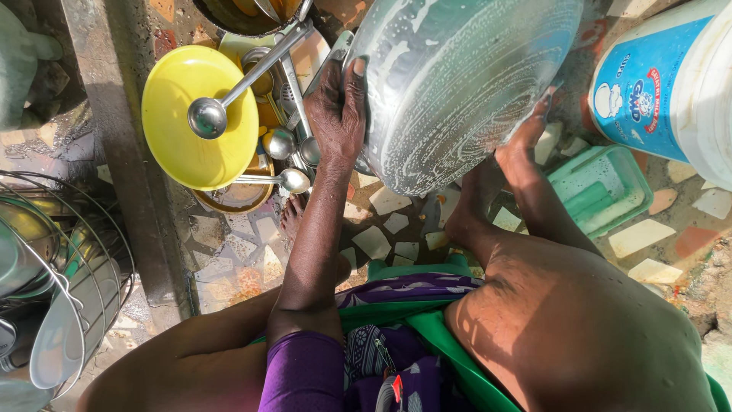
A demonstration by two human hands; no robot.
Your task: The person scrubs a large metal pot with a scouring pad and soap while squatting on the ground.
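A large steel pot (457, 84), covered in soapy lather, is tilted on its side above the mosaic floor. My left hand (337, 114) grips its left rim, thumb on the outside. My right hand (531, 131) rests against the pot's lower right edge. Its fingers are mostly hidden behind the pot, so I cannot see whether it holds anything. My bare foot (292, 216) shows below the left arm.
A yellow plate (179, 149) with a steel ladle (210, 117) lies left of the pot, on a pile with several spoons (290, 180). A white and blue bucket (671, 76) and a green tray (602, 187) stand right. A wire rack (57, 290) of steel vessels sits far left.
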